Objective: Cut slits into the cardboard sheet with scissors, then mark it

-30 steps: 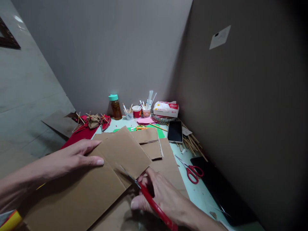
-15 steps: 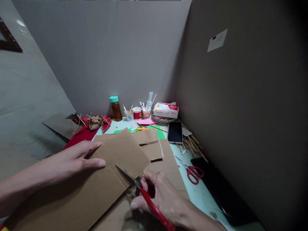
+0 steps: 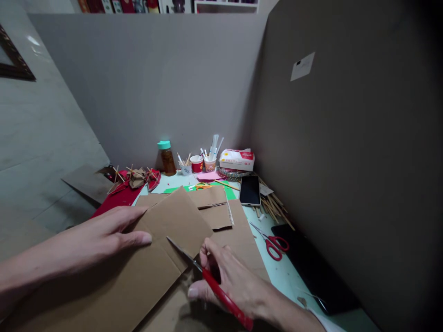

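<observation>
A large brown cardboard sheet (image 3: 138, 281) is held up at a slant over the table. Gripping its far left edge is my left hand (image 3: 119, 233), thumb on top and fingers underneath. My right hand (image 3: 228, 276) is closed round the red handles of a pair of scissors (image 3: 226, 299). One scissor blade lies across the sheet's face near a crease, pointing up and left; the other blade is hidden below the cardboard. More cut cardboard pieces (image 3: 219, 216) lie flat beyond the sheet.
Smaller red-handled scissors (image 3: 272, 242) lie at the right, by a phone (image 3: 249, 190), wooden sticks (image 3: 273, 205) and a black slab (image 3: 314, 272). At the back stand a bottle (image 3: 168, 159), cups (image 3: 196, 164) and a tissue pack (image 3: 237, 160). Grey panels (image 3: 148, 78) enclose the table.
The camera view has tilted up slightly, showing shelves above the panel. Both hands, the sheet and the scissors keep nearly the same position, with the blade still on the cardboard.
</observation>
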Demonstrator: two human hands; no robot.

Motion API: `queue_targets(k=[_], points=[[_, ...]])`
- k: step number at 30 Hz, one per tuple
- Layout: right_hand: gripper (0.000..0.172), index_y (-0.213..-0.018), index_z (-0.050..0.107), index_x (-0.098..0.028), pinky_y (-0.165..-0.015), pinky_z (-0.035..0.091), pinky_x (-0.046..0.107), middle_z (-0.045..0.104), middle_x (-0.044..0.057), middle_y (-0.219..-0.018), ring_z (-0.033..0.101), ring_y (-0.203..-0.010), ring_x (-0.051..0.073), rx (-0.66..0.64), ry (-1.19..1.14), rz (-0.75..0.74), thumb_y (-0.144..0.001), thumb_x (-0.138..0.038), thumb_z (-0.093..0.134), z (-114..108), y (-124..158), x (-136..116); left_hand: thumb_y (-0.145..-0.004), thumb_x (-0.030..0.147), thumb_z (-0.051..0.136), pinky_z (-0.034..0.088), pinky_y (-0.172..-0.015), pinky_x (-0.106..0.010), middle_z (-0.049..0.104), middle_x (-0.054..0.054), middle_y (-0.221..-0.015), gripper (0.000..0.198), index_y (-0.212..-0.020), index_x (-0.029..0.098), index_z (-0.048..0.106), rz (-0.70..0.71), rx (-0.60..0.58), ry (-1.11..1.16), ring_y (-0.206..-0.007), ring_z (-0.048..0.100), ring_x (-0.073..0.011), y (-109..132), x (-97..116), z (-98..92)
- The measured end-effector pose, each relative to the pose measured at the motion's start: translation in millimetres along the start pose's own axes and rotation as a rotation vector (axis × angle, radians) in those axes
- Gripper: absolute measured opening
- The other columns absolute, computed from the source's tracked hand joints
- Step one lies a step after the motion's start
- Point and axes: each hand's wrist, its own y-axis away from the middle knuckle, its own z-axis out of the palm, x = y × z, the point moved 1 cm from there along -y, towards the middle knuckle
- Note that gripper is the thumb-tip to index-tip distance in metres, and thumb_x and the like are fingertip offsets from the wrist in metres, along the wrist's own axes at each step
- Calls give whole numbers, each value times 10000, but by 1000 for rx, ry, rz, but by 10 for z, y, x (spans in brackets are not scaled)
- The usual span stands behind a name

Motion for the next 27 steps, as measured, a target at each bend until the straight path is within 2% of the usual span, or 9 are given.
queue_targets(k=[4, 7, 9, 14, 16, 19, 22, 25, 27], points=[[523, -903, 437, -259, -691, 364, 334, 520, -35, -853, 488, -825, 215, 0, 6, -20, -805, -614, 809, -11, 0, -19, -566, -306, 704, 501, -685, -69, 804, -27, -1103, 739, -1136, 162, 765, 55, -63, -127, -904, 764, -108, -48, -90, -78], [537, -906, 432, -262, -696, 361, 330, 518, -40, -848, 482, -836, 214, -2, 1, -31, -799, -611, 825, -11, 13, -23, -653, 36, 945, 613, -718, -246, 792, -100, -1137, 631, -1238, 135, 731, 85, -254, -20, -930, 785, -238, -47, -162, -138], [546, -903, 423, -262, -720, 365, 329, 529, -35, -876, 477, -861, 214, -3, 1, -46, -794, -601, 836, -4, 27, -23, -585, 273, 1031, 641, -663, -347, 799, -128, -1028, 672, -1176, 114, 756, 66, -345, 106, -858, 790, -316, -20, -178, -152], [560, -892, 391, -266, -727, 351, 315, 513, -39, -873, 438, -852, 205, -12, 2, -86, -826, -653, 790, 11, 63, -51, -566, 409, 1011, 646, -621, -515, 794, -147, -892, 646, -1106, 149, 771, -125, -467, 164, -761, 776, -439, 57, -117, -124], [561, -887, 388, -267, -724, 346, 313, 501, -39, -870, 429, -852, 208, -23, 11, -96, -835, -663, 781, 7, 77, -76, -632, 337, 976, 665, -702, -482, 808, -103, -961, 533, -1110, 216, 774, -157, -537, 146, -800, 791, -379, 71, -93, -125], [534, -891, 388, -268, -732, 350, 319, 514, -33, -900, 444, -867, 214, -46, 24, -113, -858, -633, 777, 0, 93, -107, -690, 222, 907, 665, -748, -322, 811, 10, -1025, 413, -1074, 312, 783, -94, -553, 85, -832, 793, -250, 69, -106, -171], [531, -888, 392, -266, -751, 365, 330, 525, -34, -909, 441, -859, 208, -55, 14, -129, -857, -636, 772, 2, 93, -113, -728, 266, 905, 661, -779, -290, 798, 21, -1124, 541, -1234, 348, 732, -54, -538, -7, -976, 787, -264, 63, -167, -256], [586, -864, 377, -263, -734, 366, 317, 501, -54, -842, 425, -800, 183, -55, -17, -154, -808, -668, 797, 12, 74, -106, -828, 413, 866, 672, -843, -417, 760, -41, -1267, 810, -1532, 408, 465, -160, -631, 13, -1055, 773, -354, 82, -221, -321], [619, -852, 366, -264, -704, 351, 306, 484, -66, -793, 416, -758, 171, -51, -30, -166, -773, -679, 818, 26, 61, -98, -843, 474, 853, 665, -850, -444, 751, -81, -1285, 932, -1606, 411, 321, -224, -662, 54, -1040, 774, -378, 102, -236, -331]])
